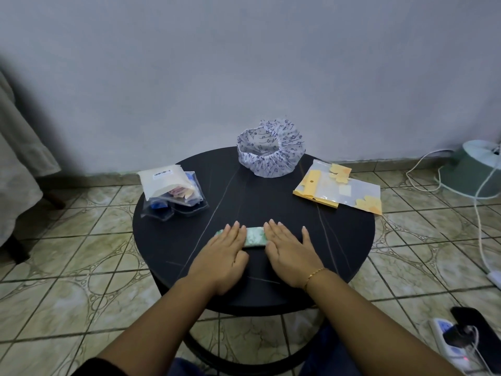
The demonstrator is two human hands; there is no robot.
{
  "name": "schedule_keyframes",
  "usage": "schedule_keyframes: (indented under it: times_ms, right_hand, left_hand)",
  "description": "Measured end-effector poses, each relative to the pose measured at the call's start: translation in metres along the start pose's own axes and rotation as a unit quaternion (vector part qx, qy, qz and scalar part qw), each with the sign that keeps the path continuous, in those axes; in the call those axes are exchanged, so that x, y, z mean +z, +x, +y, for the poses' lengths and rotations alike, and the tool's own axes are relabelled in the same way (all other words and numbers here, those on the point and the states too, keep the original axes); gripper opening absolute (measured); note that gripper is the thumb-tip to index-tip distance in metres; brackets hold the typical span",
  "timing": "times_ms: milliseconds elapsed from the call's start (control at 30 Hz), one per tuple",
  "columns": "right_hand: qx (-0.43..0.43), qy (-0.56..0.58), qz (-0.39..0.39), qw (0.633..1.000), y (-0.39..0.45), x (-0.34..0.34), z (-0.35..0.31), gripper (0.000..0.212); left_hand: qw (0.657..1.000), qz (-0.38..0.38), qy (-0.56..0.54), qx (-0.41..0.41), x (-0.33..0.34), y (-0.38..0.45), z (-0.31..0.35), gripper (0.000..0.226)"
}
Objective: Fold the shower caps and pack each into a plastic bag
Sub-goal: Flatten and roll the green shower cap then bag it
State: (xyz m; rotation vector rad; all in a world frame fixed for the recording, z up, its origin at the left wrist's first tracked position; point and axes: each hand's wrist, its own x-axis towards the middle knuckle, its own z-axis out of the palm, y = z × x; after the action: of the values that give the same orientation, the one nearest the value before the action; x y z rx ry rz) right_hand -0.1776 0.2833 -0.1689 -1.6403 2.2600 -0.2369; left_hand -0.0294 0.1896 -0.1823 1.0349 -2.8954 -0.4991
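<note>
Left hand: I see my left hand (226, 249) flat, fingers straight, pressing down on the left end of the folded green shower cap (254, 236).
Right hand: my right hand (288, 249) lies flat too, fingers straight, thumb spread out to the right, pressing the cap's right end; a thin gold bracelet (314, 275) sits at its wrist.
Folded cap: a narrow green-and-white strip, lying crosswise near the front of the desk, only its middle showing between my two hands.
Desk: round, black, with thin pale veins (271, 202); it stands close to a pale wall (244, 63).
Floor: green-beige patterned tiles (81, 240).
Unfolded cap: a white shower cap with blue print (271, 150), puffed up and open, at the far edge of the desk, well apart from my hands.
Empty bags: flat plastic bags with yellow flowers (339, 189) at the right edge of the desk.
Filled bags: a pile of plastic bags (173, 194) at the left; the top one is white with a barcode label, and I cannot tell what is inside it.
Room, right: white cables (479, 221) and a power strip (447, 340) on the floor.
</note>
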Motion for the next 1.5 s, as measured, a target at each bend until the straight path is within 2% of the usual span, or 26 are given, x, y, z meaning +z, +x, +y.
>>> schedule_keyframes:
  times_ms: [67,167,267,367,467,700,1000,1133,1233,1300,1367,1400,1433,1500]
  right_hand:
    - [0.009,0.063,-0.011,0.998,0.0,-0.006,-0.001,0.05]
    - [0.03,0.114,-0.002,0.993,0.005,-0.016,-0.008,0.051]
    - [-0.013,0.061,0.035,0.997,0.01,-0.015,-0.029,0.052]
    - [-0.076,0.097,0.017,0.992,0.012,-0.003,-0.049,0.053]
    - [-0.08,0.12,0.014,0.989,0.014,0.007,-0.046,0.052]
    - [-0.058,0.068,0.019,0.996,0.01,0.008,-0.022,0.052]
    - [0.011,-0.016,0.017,1.0,0.001,0.003,0.0,0.053]
    - [0.036,-0.015,0.05,0.998,-0.009,0.002,0.008,0.052]
    - [0.041,-0.021,0.149,0.988,-0.012,0.009,0.005,0.047]
    - [0.049,0.007,0.232,0.972,-0.012,0.014,0.004,0.036]
    - [0.05,0.037,0.295,0.954,-0.013,0.018,0.005,0.027]
    - [0.052,0.04,0.303,0.951,-0.013,0.019,0.006,0.027]
    - [0.055,0.037,0.293,0.954,-0.014,0.019,0.005,0.031]
    - [0.061,0.019,0.25,0.966,-0.014,0.019,0.006,0.041]
  left_hand:
    - [1.0,0.005,0.012,0.013,0.001,-0.002,0.001,0.084]
    - [1.0,0.007,0.022,0.02,0.002,-0.002,0.0,0.088]
    - [0.999,0.014,0.027,0.03,0.003,0.0,-0.001,0.077]
    - [0.999,0.024,0.034,0.035,0.005,-0.002,-0.002,0.061]
    - [0.998,0.037,0.027,0.038,0.005,-0.003,-0.002,0.053]
    - [0.999,0.014,0.034,0.017,0.003,-0.001,0.001,0.085]
    - [0.999,0.033,0.037,-0.009,0.006,0.0,0.003,0.092]
    - [0.995,0.056,0.029,-0.072,0.008,0.002,0.005,0.071]
    - [0.982,0.1,0.024,-0.161,0.008,0.003,0.007,0.069]
    - [0.963,0.17,0.006,-0.209,0.01,0.001,0.007,0.071]
    - [0.936,0.276,-0.022,-0.216,0.012,-0.004,0.009,0.052]
    - [0.927,0.309,-0.025,-0.213,0.012,-0.006,0.011,0.038]
    - [0.926,0.309,-0.02,-0.215,0.011,-0.008,0.015,0.028]
    - [0.94,0.259,-0.008,-0.22,0.013,-0.009,0.027,0.026]
